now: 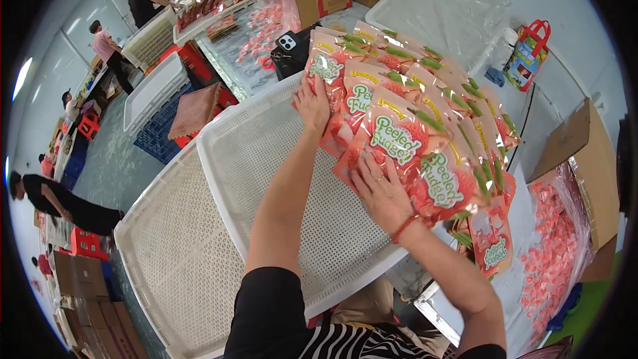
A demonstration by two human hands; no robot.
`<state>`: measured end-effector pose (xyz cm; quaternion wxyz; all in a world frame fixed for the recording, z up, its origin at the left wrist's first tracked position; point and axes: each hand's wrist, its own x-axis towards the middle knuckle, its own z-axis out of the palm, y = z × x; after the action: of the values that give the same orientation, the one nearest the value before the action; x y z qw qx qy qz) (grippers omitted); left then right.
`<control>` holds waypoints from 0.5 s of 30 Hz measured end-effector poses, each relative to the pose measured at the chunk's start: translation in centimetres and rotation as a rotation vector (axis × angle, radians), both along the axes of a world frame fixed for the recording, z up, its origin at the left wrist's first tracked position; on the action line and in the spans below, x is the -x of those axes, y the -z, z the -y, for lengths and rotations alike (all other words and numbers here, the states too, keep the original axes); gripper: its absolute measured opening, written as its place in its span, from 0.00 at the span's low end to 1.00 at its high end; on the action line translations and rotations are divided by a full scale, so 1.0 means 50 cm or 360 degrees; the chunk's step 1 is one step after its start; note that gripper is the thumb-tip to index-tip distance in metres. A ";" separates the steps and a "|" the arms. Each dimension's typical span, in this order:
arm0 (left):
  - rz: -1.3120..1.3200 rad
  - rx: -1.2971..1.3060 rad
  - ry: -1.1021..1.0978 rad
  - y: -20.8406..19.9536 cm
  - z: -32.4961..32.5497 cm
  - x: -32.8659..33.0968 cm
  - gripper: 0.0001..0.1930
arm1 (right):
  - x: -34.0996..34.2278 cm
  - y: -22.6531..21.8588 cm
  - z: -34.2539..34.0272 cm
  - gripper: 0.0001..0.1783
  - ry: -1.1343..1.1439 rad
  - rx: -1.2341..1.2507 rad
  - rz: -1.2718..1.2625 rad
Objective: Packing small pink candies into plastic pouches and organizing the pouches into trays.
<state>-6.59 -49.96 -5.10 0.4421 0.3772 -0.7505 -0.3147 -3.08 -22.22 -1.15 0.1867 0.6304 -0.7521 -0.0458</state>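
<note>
A large heap of shiny pink candy pouches [419, 116], with fruit pictures and green details, overlaps in rows at the right end of a white perforated tray [262, 153]. My left hand [314, 103] touches the heap's left edge, fingers stretched over a pouch. Nearer to me, my right hand [382, 191] lies on the front pouch with its fingers apart; a red bracelet circles that wrist. Neither hand is wrapped round a pouch, though the left thumb is hidden. More pouches [493, 236] lie beyond my right wrist, below the heap.
Another white perforated tray [176, 252] sits under the first, to the left. At right, an open cardboard box [591, 173] spills small pink wrapped pieces [548, 246]. A black phone [287, 42] lies on a black bag behind the tray. Several people work at left.
</note>
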 end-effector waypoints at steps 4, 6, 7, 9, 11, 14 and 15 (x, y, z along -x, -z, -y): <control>-0.0017 0.0051 -0.0090 -0.002 0.005 -0.010 0.29 | 0.033 -0.008 0.000 0.28 -0.0157 0.0037 0.0039; -0.0207 0.0326 -0.0278 0.003 0.002 -0.015 0.29 | 0.029 -0.002 0.006 0.28 -0.0217 0.0052 -0.0059; -0.0210 0.0311 -0.0249 0.005 -0.002 -0.012 0.29 | 0.028 -0.004 -0.003 0.27 -0.0238 0.0067 -0.0078; -0.0045 0.0153 -0.0230 0.012 0.006 -0.015 0.30 | 0.043 -0.003 -0.017 0.27 -0.0301 0.0109 -0.0056; -0.0019 0.0242 -0.0242 0.012 0.012 0.001 0.30 | 0.053 -0.006 -0.028 0.26 -0.0367 0.0165 -0.0021; -0.0033 0.0268 -0.0313 0.040 0.015 0.023 0.32 | 0.045 -0.005 -0.037 0.27 -0.0338 0.0090 -0.0103; 0.0034 0.0416 -0.0300 0.063 0.079 -0.011 0.32 | 0.021 -0.012 -0.022 0.26 -0.0378 0.0158 -0.0038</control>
<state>-6.05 -53.91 -8.26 0.5069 0.3886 -0.7510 -0.1673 -4.14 -21.13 -0.57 0.2308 0.7044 -0.6712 0.0066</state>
